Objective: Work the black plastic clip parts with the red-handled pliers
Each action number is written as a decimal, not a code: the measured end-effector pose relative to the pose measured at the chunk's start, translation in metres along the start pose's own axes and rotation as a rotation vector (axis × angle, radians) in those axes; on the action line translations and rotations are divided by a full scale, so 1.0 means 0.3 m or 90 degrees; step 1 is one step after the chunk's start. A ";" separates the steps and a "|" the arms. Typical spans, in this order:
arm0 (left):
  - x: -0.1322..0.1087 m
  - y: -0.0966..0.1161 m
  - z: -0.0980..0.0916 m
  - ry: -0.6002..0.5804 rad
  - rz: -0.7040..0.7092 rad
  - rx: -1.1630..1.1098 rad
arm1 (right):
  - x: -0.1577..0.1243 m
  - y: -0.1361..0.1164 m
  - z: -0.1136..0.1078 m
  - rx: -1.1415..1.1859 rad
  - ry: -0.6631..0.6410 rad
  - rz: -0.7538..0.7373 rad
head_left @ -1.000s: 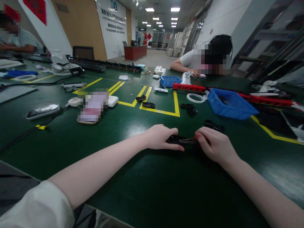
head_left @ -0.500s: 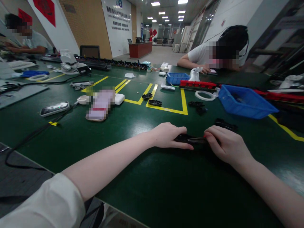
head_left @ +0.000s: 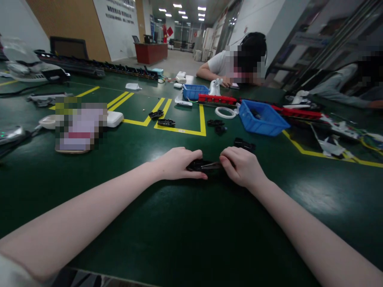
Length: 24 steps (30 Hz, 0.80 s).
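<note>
In the head view my left hand (head_left: 176, 163) is closed around a dark black part (head_left: 196, 164), with thumb and fingers on either side of it. My right hand (head_left: 241, 165) is closed in a pinch on thin metal tweezers (head_left: 213, 164). Their tips point left and meet the black part; exactly where they touch is too dark to tell. Just beyond my right hand a similar black part (head_left: 244, 144) lies on the green table (head_left: 191, 231).
Farther off lie small black parts (head_left: 166, 122), a white tape ring (head_left: 225, 113) and a blue bin (head_left: 261, 119) holding dark pieces. A phone (head_left: 80, 127) stands at left beside a white case (head_left: 115, 118). A red strip (head_left: 217, 99) crosses the back. Across the table sits a person (head_left: 215, 63).
The camera has turned to the right, so the table and hands appear farther left. Both hands keep the same hold on the black part and the tweezers.
</note>
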State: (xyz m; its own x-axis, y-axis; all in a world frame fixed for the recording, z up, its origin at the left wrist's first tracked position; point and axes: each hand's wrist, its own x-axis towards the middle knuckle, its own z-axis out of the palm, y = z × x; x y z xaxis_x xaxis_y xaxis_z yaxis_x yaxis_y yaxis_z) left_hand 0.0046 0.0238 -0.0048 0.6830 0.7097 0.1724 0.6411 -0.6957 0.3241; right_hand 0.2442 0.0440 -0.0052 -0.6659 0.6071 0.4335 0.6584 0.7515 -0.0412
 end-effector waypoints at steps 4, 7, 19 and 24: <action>-0.001 0.000 0.003 -0.012 -0.013 -0.008 | -0.006 0.001 -0.001 0.004 -0.007 0.000; -0.001 0.000 0.006 -0.018 -0.019 0.001 | -0.008 0.000 -0.001 0.008 -0.008 0.001; -0.001 -0.001 0.011 -0.010 -0.003 0.007 | -0.011 0.002 0.004 0.027 0.014 0.001; -0.002 -0.002 0.012 -0.007 0.002 0.007 | -0.011 0.003 0.001 0.025 0.012 -0.002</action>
State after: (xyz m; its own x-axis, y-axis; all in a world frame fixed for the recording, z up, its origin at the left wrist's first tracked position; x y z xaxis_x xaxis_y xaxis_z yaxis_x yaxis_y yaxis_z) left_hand 0.0049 0.0235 -0.0085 0.6886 0.7067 0.1623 0.6429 -0.6986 0.3141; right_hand 0.2469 0.0426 -0.0069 -0.6617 0.5998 0.4500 0.6414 0.7636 -0.0747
